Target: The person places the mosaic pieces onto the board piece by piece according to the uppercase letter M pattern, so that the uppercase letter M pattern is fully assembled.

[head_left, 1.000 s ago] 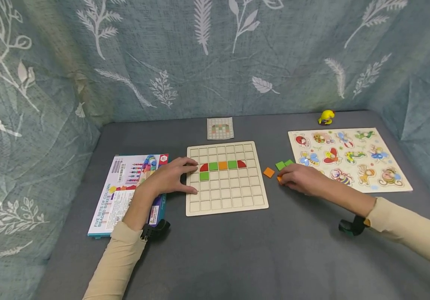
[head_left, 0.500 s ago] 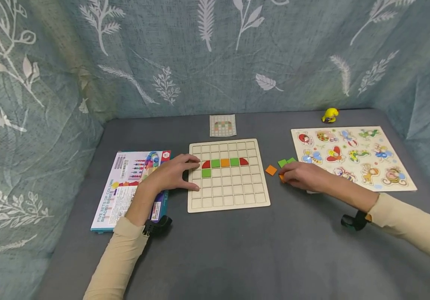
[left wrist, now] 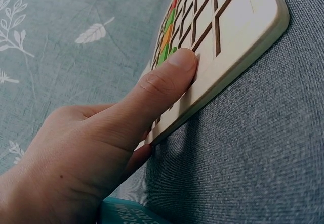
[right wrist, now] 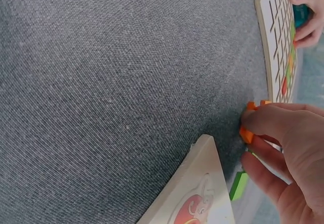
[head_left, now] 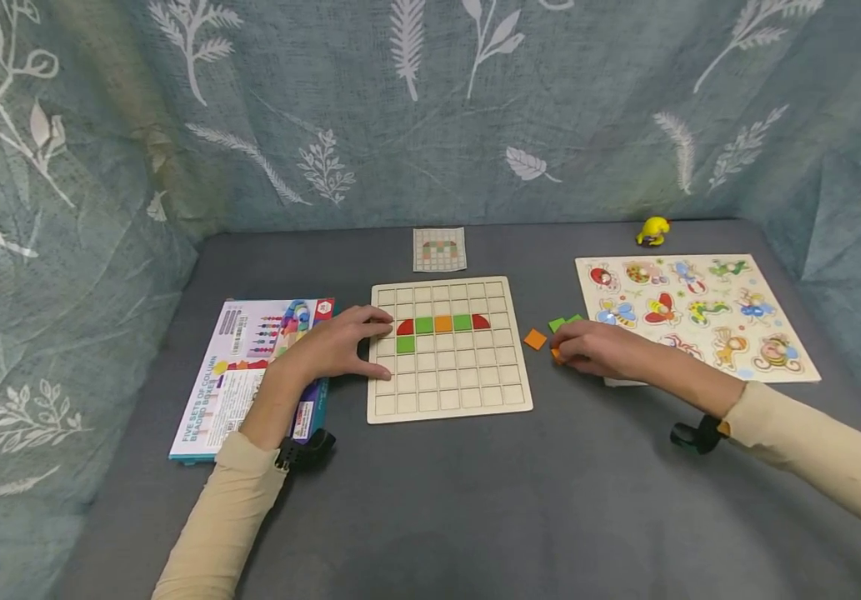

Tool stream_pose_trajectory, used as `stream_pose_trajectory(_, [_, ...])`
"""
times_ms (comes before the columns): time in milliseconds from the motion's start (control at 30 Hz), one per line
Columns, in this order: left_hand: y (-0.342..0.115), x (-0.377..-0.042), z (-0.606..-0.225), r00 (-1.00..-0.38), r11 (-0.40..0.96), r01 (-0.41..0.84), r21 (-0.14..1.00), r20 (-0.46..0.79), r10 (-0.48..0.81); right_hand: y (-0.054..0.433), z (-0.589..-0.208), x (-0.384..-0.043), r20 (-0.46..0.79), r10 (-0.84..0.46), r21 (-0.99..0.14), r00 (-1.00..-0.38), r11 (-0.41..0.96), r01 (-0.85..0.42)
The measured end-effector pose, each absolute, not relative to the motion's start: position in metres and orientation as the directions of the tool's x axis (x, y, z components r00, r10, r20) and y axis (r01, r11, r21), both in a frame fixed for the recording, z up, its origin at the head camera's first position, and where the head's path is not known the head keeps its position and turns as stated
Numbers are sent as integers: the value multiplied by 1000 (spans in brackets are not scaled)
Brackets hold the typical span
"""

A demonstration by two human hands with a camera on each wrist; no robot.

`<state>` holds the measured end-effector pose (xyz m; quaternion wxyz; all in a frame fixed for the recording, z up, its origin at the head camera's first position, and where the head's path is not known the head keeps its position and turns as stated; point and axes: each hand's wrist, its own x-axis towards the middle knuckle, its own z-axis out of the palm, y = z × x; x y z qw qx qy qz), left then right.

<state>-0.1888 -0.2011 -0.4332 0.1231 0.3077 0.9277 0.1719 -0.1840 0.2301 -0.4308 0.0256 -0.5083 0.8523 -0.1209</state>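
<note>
A square wooden grid board (head_left: 448,375) lies at the middle of the table in the head view. Red quarter-round, green and orange tiles form a row in it, with one more green tile (head_left: 405,344) below the row's left end. My left hand (head_left: 332,343) rests on the board's left edge, thumb and fingers spread; the left wrist view has the thumb (left wrist: 174,67) lying on the board's face. To the right of the board, my right hand (head_left: 603,350) pinches an orange square tile (right wrist: 246,133), low at the table. Beside it lie another orange tile (head_left: 535,339) and green tiles (head_left: 556,325).
A pattern card (head_left: 439,250) lies behind the board. A boxed toy set (head_left: 227,392) sits under the left forearm. On the right are an insect puzzle board (head_left: 663,283) and, behind it, a yellow toy bird (head_left: 653,231). A patterned cloth (head_left: 370,108) hangs behind the table.
The head view has shifted slightly. Both hands stay nearly where they were, the left on the board's edge and the right at the orange tile.
</note>
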Motion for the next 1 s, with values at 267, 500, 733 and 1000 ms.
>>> stream_pose_trajectory(267, [-204,-187,-431,-788,760,521,389,-124,604,226,-433,-191,99,-897,-230,-430,400,-887])
stream_pose_trajectory(500, [-202,-188,-433,-782,751,528,396,-117,612,230,-435,-190,117,-906,-229,-407,374,-899])
stream_pose_trajectory(733, [-202,-188,-431,-784,757,531,381,-117,609,231,-437,-192,156,-919,-193,-362,332,-924])
stream_pose_trajectory(1000, [-202,-187,-432,-779,750,538,385,-112,617,231,-440,-193,196,-925,-177,-325,293,-940])
